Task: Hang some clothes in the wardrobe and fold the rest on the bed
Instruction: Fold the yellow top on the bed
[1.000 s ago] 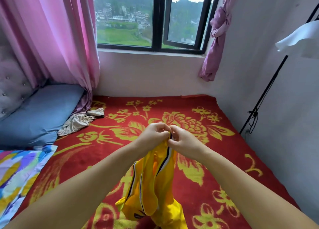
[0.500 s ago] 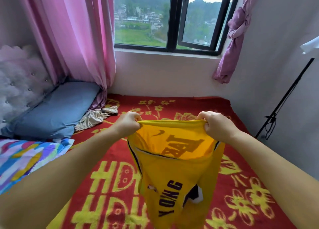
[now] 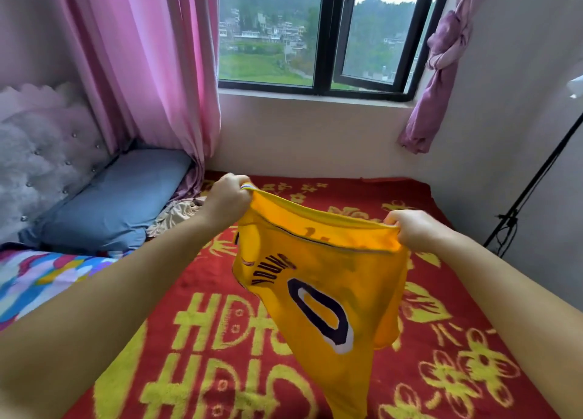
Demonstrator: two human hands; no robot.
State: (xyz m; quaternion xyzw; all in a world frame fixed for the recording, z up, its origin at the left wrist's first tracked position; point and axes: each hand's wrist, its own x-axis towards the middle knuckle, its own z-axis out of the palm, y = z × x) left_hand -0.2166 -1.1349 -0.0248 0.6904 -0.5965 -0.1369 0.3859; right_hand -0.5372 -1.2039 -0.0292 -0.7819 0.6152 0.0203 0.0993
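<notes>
i hold the yellow jersey (image 3: 318, 292) in the air above the bed (image 3: 410, 204), stretched open, with the number 0 to me. my left hand (image 3: 227, 197) and right hand (image 3: 410, 229) each grip its top edge. nothing is folded yet; a beige garment (image 3: 172, 216) waits crumpled near the blue pillow (image 3: 110, 204). half a second ago the jersey hung straighter; now it swings left and my left hand is higher.
</notes>
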